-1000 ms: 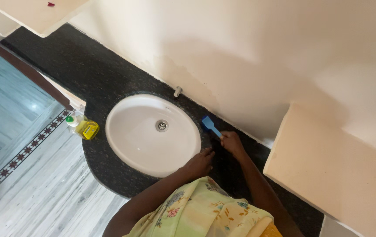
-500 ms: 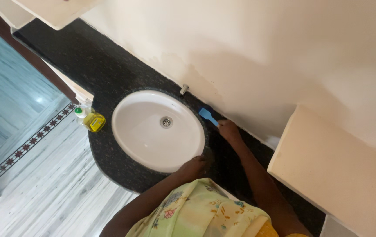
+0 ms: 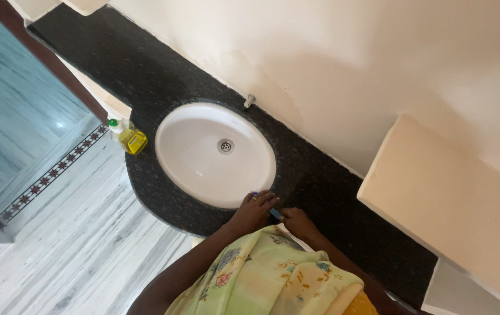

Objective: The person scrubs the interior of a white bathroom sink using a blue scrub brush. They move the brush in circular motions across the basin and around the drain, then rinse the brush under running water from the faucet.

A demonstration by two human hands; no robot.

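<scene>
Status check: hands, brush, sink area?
Left hand resting at sink rim. Right hand gripping blue brush, mostly hidden. Soap bottle far side, apart.

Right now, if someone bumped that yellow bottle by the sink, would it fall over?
Probably yes. The yellow bottle stands upright at the very edge of the black counter, so a push could tip it onto the floor. It looks like clear plastic holding liquid, so likely light, not fragile, and perhaps slippery.

Both hands [image 3: 255,211] w/ blue brush [image 3: 274,214] by white sink [image 3: 191,157]

White sink [image 3: 197,160], speckled black counter [image 3: 145,76], yellow bottle [image 3: 133,140], blue brush [image 3: 274,214].
</scene>
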